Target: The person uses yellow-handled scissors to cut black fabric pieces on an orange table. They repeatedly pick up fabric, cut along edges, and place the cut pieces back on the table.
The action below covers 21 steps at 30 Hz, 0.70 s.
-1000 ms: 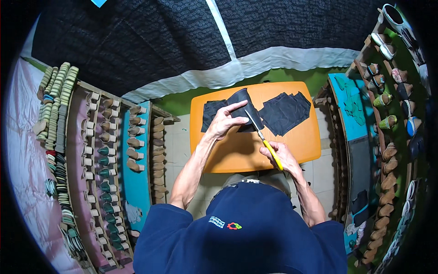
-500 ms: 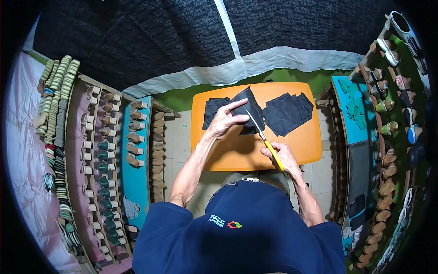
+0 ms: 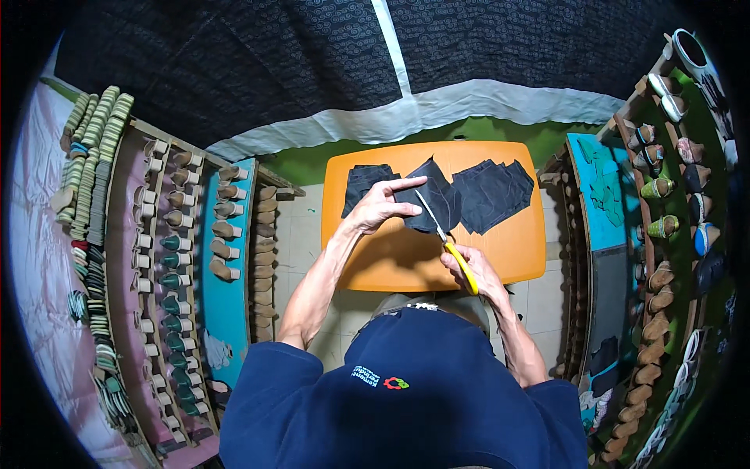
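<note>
A black fabric piece point(image 3: 443, 205) is held over the table by my left hand point(image 3: 375, 209), its thumb and forefinger stretched along the left edge. My right hand point(image 3: 483, 273) grips a pair of scissors point(image 3: 462, 270) by the yellow handles. The metal blades point up and to the left, lying across the held piece close to my left fingertips. How far apart the blades are is too small to tell. To the left, partly behind my left hand, lies a stack of black fabric pieces point(image 3: 362, 183). Another, wider stack of black pieces point(image 3: 500, 194) is fanned out at the right.
The orange table point(image 3: 375, 262) has rounded corners and stands in front of me. Racks with rows of shoe forms point(image 3: 180, 262) rise at the left. More shoes point(image 3: 664, 187) fill racks at the right, by a turquoise board point(image 3: 598, 187). A dark patterned cloth point(image 3: 234, 70) hangs behind.
The held fabric piece has turned flatter and now shows more of its face beside the scissors. Both hands remain in nearly the same place, and the whole view has shifted slightly.
</note>
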### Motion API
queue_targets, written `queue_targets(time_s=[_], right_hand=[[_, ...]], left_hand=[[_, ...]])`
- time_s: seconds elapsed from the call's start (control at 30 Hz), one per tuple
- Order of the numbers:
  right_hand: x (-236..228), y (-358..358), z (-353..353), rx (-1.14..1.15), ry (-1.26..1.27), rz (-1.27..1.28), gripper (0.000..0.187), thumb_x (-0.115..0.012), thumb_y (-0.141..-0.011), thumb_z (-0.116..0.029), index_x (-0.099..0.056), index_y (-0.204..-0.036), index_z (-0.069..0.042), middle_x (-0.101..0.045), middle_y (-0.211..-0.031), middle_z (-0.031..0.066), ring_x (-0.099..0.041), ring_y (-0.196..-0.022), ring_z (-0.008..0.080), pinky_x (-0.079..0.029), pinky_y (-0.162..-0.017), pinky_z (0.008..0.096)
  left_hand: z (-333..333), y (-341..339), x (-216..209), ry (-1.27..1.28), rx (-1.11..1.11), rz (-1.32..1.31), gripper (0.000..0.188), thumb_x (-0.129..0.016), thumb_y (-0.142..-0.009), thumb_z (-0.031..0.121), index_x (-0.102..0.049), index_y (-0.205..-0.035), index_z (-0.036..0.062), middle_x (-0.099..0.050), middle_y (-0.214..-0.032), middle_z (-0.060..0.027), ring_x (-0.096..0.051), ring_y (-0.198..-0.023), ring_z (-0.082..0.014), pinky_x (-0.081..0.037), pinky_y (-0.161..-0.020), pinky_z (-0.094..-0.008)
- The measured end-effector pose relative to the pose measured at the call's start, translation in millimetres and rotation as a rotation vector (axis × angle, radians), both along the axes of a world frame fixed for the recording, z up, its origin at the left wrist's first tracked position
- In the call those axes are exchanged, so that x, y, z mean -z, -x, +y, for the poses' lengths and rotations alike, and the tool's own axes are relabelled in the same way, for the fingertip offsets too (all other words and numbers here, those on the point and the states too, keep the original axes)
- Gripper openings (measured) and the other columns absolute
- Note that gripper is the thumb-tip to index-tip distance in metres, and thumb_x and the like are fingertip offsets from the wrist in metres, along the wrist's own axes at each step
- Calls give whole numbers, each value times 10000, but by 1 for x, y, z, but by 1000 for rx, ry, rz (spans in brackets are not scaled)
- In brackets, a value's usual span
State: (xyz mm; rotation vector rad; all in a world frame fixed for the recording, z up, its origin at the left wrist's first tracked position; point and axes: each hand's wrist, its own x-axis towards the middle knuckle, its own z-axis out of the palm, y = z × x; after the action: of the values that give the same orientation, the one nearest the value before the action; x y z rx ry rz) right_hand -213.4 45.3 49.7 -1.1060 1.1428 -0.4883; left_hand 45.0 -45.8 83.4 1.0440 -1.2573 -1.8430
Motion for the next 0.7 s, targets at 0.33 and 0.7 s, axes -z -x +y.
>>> queue_targets(time_s=[0.33, 0.7], right_hand=[[-4, 4, 1, -4, -35, 0, 478, -750, -861, -496, -517, -710, -107, -443, -538, -50, -426, -438, 53, -325, -414, 247], [3, 7, 11, -104, -106, -145, 430, -665, -936, -474, -528, -757, -108, -454, -569, -44, -428, -456, 59, -364, -434, 240]], left_hand=[[2, -4, 7, -43, -53, -11, 538, -746, -836, 5, -586, -1350, 6, -709, -1061, -68, -650, -935, -92, -513, -883, -233], [-18, -24, 13, -108, 268, -141, 626, -792, -762, -15, -610, -1353, 80, -696, -1026, 19, -559, -801, -18, -483, -772, -178]])
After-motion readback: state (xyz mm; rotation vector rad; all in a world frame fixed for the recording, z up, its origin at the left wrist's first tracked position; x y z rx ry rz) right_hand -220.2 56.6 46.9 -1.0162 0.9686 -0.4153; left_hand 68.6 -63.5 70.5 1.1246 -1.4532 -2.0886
